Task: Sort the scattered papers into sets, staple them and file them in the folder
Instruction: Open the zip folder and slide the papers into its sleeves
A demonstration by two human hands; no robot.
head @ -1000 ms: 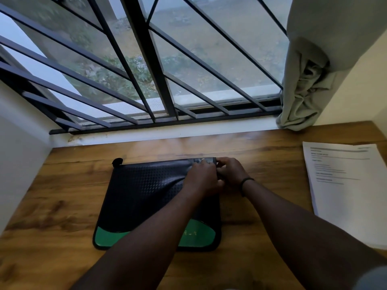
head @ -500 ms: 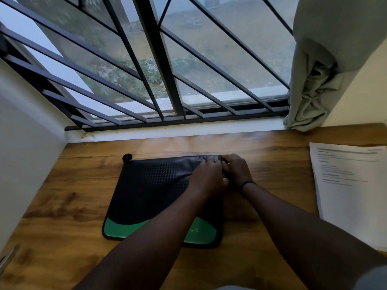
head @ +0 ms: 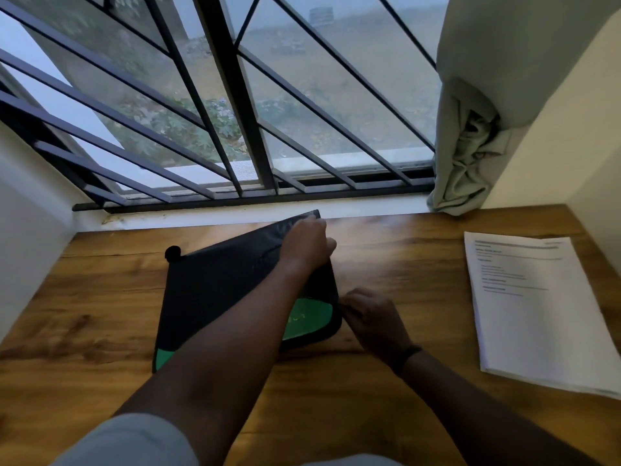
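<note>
Wooden tabletop (head: 386,264) sits under a barred window (head: 235,112), with a grey curtain (head: 470,146) bunched at the far right corner.

A black and green zip folder (head: 215,284) lies near the far edge, a bit left of the middle. Its far right corner is lifted up off the wood. The left hand (head: 307,245) holds that raised corner, with fingers curled over the top edge. The right hand (head: 368,317) is at the folder's right edge, near the green patch; its fingers are bent there, but I cannot tell if they pinch a zip pull or only touch the edge.

The folder looks soft and bendy, since it sags where it is lifted. It is likely light. The cover looks a little bumpy, so it should not slip much. The edges and corners seem the best places to hold, with one hand keeping it steady while the other works the opening.

A white stack of papers (head: 537,314) lies at the right edge, well apart from the folder. They look thin and floppy and could slide. Nothing stands between them and the folder.
</note>
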